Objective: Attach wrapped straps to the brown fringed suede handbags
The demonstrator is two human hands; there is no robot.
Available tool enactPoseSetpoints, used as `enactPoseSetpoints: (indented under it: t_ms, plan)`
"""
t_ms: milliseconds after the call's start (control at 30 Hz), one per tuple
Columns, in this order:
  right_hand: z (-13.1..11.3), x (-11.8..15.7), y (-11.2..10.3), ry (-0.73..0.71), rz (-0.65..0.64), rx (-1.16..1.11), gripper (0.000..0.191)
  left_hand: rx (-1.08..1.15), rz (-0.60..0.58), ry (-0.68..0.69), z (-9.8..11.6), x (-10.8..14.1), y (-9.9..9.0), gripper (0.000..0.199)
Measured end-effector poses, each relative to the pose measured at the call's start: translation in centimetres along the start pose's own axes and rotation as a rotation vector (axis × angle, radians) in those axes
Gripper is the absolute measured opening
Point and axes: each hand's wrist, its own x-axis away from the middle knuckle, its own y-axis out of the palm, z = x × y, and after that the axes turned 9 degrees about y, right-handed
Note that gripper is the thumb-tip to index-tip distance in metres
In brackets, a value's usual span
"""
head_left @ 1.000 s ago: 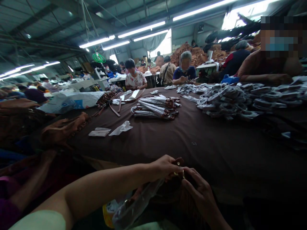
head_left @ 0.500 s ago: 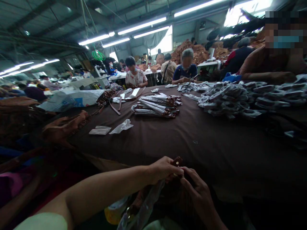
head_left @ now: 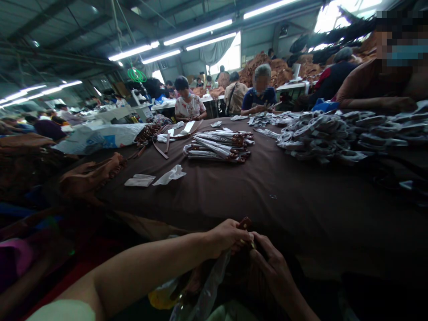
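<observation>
At the near edge of the table my left hand (head_left: 227, 237) pinches a brown leather strap end (head_left: 245, 224) that has a small metal stud. My right hand (head_left: 270, 258) meets it from the right, its thumb and fingers closed on a small brass-coloured metal piece (head_left: 253, 245) beside the strap. The fingertips of both hands almost touch. A strip of translucent wrapping (head_left: 214, 283) hangs below my left hand, over my lap. Brown leather and more metal parts show dimly beneath it.
Wrapped straps (head_left: 217, 146) lie stacked on the brown cloth-covered table (head_left: 234, 191). White wrapping scraps (head_left: 170, 175) lie left of centre, and a heap of wrapped loops (head_left: 317, 136) at the right. People sit across the table and at the right; another person's arm shows at the lower left.
The strap end has tilted slightly in my left hand, and the brass-coloured piece between my fingers now shows more clearly. My hands have otherwise barely moved.
</observation>
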Motion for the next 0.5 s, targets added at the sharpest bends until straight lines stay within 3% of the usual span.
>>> enactPoseSetpoints:
  t_ms: [233,500]
  plan:
    - [-0.1,0.0,0.4,0.001,0.05,0.043,0.036,0.069,-0.023,-0.027,-0.6,0.0,-0.3,0.028]
    - [1.4,0.0,0.8,-0.204,0.202,0.239,0.03,0.108,-0.038,-0.045,-1.4,0.2,-0.7,0.032]
